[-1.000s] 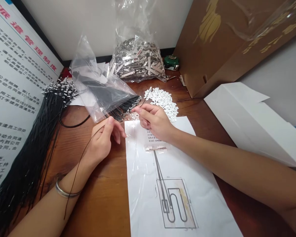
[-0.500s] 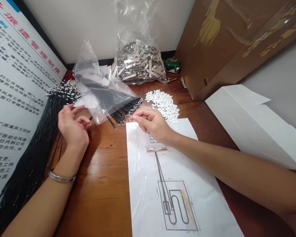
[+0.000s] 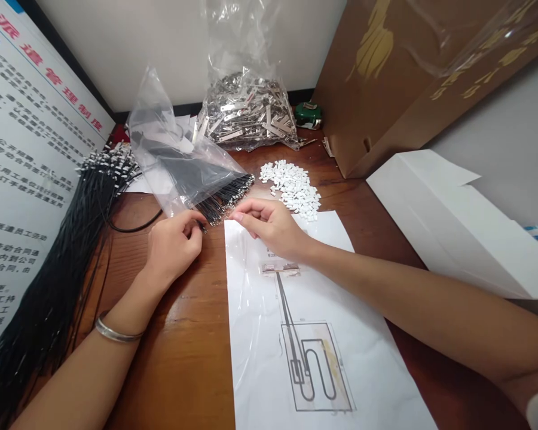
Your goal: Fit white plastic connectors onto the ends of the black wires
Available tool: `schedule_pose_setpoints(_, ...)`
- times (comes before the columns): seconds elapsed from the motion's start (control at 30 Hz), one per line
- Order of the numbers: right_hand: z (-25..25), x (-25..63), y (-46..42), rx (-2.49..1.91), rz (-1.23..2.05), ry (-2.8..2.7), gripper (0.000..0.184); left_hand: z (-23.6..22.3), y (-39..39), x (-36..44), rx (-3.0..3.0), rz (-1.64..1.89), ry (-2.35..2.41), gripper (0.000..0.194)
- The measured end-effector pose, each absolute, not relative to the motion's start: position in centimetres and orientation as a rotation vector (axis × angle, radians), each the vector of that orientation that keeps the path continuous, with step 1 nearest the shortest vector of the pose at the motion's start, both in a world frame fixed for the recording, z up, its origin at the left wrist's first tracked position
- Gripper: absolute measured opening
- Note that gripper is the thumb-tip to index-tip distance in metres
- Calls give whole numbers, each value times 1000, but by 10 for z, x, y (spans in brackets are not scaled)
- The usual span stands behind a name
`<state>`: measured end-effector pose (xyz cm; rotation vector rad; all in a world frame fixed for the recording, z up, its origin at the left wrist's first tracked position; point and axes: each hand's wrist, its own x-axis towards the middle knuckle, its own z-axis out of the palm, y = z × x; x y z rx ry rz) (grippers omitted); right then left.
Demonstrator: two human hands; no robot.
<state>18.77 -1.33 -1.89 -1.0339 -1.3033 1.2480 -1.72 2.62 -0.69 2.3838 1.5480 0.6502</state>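
Observation:
My left hand [image 3: 176, 243] is closed at the near side of a bundle of black wires [image 3: 213, 209], thumb and fingers pinched on one wire whose dark tip [image 3: 201, 227] pokes out. The bundle's bare, shiny ends fan out to the right from under a clear plastic bag [image 3: 183, 167]. Just right of those ends, my right hand [image 3: 273, 224] is held in a pinch over the top of a printed drawing sheet [image 3: 260, 334]. Whatever sits between its fingertips is too small to make out. Behind it lies a heap of small white connector housings [image 3: 291, 188].
A bag of flat metal strips [image 3: 246, 113] stands against the wall beside a green tape measure [image 3: 308, 115]. Wires with white ends [image 3: 40, 286] lie along the left printed board [image 3: 22, 149]. A brown box [image 3: 363, 83] and white folded card [image 3: 452, 221] are on the right.
My left hand has moved right and slightly down, from open fingers beside the plastic bag to a pinch at the wire ends. My right hand keeps its pinch in nearly the same place.

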Motion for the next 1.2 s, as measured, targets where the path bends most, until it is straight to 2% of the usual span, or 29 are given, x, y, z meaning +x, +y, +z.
schedule_pose_setpoints(0.3, -20, 188, -14, -1069, 1232, -1348, 17, -6, 25, -14, 2362, 655, 1570, 21)
schedule_pose_setpoints(0.5, -20, 186, -15, -1062, 1209, -1360, 16, -5, 25, -14, 2389, 572, 1605, 29)
schedule_pose_setpoints(0.9, -19, 186, -15, -1072, 1185, -1388, 15, -3, 24, -14, 2404, 422, 1644, 20)
schedule_pose_setpoints(1.2, -20, 186, -16, -1076, 1166, -1403, 16, -7, 26, -15, 2330, 578, 1608, 16)
